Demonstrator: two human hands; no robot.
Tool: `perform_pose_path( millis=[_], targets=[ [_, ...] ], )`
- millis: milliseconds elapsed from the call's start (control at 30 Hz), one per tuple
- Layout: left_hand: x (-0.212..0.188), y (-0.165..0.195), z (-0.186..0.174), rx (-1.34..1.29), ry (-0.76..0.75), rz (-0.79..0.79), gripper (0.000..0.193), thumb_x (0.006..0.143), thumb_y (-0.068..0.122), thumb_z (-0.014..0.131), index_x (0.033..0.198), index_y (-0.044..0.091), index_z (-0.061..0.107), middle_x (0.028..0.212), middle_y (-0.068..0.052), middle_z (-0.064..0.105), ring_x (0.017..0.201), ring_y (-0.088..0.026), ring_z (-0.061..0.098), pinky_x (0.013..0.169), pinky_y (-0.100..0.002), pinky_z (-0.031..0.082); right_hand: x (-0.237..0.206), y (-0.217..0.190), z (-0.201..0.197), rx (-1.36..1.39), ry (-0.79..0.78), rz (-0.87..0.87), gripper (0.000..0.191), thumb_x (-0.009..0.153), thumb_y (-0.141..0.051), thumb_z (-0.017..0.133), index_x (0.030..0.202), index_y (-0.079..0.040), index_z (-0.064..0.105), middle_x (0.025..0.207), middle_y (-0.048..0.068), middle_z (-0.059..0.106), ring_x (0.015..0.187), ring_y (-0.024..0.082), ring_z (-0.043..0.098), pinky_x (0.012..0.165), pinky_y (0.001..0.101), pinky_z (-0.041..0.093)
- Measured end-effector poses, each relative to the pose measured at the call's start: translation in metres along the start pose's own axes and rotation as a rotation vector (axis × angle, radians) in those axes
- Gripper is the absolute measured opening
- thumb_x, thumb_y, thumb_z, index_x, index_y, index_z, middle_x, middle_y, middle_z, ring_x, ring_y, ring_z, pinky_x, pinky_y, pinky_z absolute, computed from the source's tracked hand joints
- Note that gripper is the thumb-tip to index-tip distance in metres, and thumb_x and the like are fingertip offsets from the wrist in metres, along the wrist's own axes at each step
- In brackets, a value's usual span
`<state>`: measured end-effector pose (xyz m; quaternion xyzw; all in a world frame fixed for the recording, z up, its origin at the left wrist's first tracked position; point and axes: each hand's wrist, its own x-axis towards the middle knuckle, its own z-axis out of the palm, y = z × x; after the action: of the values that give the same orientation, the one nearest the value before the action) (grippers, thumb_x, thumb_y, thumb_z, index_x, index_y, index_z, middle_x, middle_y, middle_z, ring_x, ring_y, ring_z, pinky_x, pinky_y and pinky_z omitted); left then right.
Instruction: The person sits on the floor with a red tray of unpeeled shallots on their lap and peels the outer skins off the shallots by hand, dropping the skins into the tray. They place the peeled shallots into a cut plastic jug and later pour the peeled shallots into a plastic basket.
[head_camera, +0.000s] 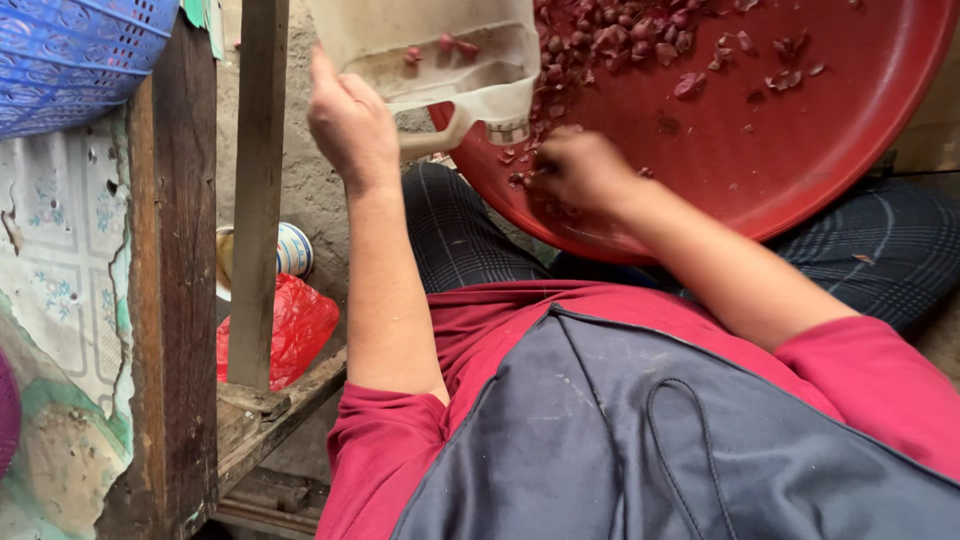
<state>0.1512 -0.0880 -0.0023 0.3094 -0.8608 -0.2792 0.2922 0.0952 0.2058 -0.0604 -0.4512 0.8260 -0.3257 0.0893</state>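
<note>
Left hand (350, 125) grips a cut white plastic jug (440, 60), mouth tilted over the red tray (800, 150) rim. Right hand (578, 172), fingers apparently curled on shallots (610, 40) skins, lies just right of the jug.

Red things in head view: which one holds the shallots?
The big round red tray on the person's lap; shallots lie piled at its far side. The other red item, a crumpled red plastic bag, sits low beside the wooden post.

A rough home workspace: bare wooden posts (258, 190), worn patterned covering (60, 260).
</note>
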Motion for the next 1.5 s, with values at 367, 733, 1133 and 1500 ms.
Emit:
perform_pose_path(
  millis=[367,733,1133,1500],
  targets=[
    [-0.005,-0.022,-0.015,-0.017,0.023,0.081,0.045,0.096,0.004,0.043,0.135,-0.006,0.061,0.105,-0.025,0.077,0.094,-0.035,0.078,0.086,-0.043,0.062,0.029,0.037,-0.080,0.434,0.201,0.293,0.007,0.107,-0.012,0.067,0.109,-0.006,0.066,0.099,0.006,0.070,0.092,0.018,0.067,0.084,0.0312,0.057],
    [0.002,-0.046,-0.035,-0.017,0.138,0.209,0.046,0.095,0.001,0.044,0.138,-0.006,0.057,0.123,-0.031,0.070,0.109,-0.042,0.072,0.095,-0.046,0.059,0.000,0.008,-0.027,-0.310,-0.331,-0.060,0.077,0.078,-0.029,0.080,0.148,-0.012,0.055,0.161,0.017,0.039,0.148,0.047,0.026,0.105,0.0822,0.019],
    [-0.006,-0.037,-0.015,-0.046,0.061,0.096,0.042,0.095,0.004,0.044,0.133,-0.004,0.062,0.106,-0.028,0.074,0.097,-0.042,0.074,0.084,-0.049,0.058,0.060,0.059,-0.021,-0.284,0.177,0.042,0.035,0.086,-0.016,0.085,0.118,-0.008,0.074,0.113,0.014,0.069,0.092,0.032,0.071,0.077,0.0414,0.060],
    [-0.008,-0.047,-0.015,0.042,0.001,0.028,0.043,0.096,0.006,0.046,0.134,-0.003,0.062,0.107,-0.028,0.073,0.095,-0.042,0.074,0.084,-0.049,0.058,0.084,0.066,-0.043,0.082,0.217,0.246,0.014,0.093,-0.003,0.078,0.102,-0.005,0.068,0.097,0.007,0.071,0.086,0.019,0.071,0.077,0.0348,0.061]
  ],
)
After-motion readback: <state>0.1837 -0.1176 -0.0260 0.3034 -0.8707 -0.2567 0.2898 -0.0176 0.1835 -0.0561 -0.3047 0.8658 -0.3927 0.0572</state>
